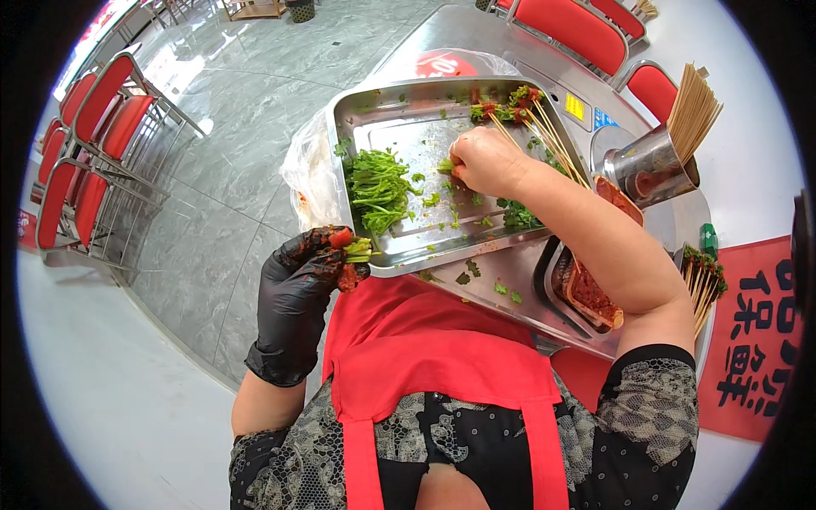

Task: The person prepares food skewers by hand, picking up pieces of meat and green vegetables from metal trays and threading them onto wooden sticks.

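Note:
My left hand (pixel 299 287), in a black glove smeared with red sauce, holds a small bundle of green stems wrapped in red meat (pixel 344 241) just off the near left corner of a steel tray (pixel 408 266). Bare, my right hand (pixel 488 159) is over the middle of the tray, its fingers closed on a bit of green herb (pixel 446 165). A heap of cut green stems (pixel 379 191) lies at the tray's left side. Finished-looking skewers (pixel 554 137) with red and green tips lean along the right side, near loose leaves (pixel 519 213).
At the right stand a steel cup (pixel 650 166) of bamboo sticks (pixel 695 115) and a container of red marinated meat (pixel 593 293). More skewers (pixel 701 280) lie beyond my right arm. A plastic bag (pixel 312 172) sits under the tray; red chairs (pixel 105 121) stand left.

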`<state>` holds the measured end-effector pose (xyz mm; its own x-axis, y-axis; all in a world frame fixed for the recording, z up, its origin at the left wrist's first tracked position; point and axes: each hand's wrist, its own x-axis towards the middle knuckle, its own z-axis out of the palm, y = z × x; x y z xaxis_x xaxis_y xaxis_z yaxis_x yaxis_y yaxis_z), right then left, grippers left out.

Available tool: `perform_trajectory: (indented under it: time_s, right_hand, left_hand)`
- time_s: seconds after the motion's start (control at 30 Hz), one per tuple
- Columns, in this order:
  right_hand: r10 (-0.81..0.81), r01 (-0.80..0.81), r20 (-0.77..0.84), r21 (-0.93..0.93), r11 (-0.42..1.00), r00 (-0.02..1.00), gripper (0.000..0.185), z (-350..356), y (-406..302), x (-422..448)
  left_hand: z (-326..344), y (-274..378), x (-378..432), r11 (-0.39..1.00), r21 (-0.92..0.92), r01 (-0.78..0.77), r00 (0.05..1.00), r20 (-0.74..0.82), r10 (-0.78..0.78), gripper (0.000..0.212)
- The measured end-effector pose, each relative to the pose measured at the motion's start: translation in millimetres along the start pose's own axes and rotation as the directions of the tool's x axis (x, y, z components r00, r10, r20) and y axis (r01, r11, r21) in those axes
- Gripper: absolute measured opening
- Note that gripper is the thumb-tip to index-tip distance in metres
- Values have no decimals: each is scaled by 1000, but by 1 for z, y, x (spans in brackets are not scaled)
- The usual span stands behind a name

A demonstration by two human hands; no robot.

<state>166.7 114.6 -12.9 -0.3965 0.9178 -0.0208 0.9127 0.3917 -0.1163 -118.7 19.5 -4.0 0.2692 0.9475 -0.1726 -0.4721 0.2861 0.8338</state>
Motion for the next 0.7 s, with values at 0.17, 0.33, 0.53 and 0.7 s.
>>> perform_trajectory:
  time_s: [0.17, 0.33, 0.53, 0.7]
  right_hand:
    - [133, -132, 24, -37, 991, 991, 11, -8, -18, -2]
    - [134, -135, -15, -35, 990, 991, 12, -5, -18, -3]
    - [15, 30, -194, 226, 974, 981, 10, -46, -49, -22]
    - [-285, 372, -386, 171, 912, 877, 8, -64, -100, -57]
  left_hand:
    - [-1, -5, 6, 998, 55, 26, 999, 34, -28, 26]
    - [12, -3, 13, 994, 101, 45, 999, 16, -47, 28]
    - [14, -10, 18, 996, 71, 63, 993, 94, -69, 27]
    - [30, -26, 20, 993, 99, 61, 997, 44, -65, 27]
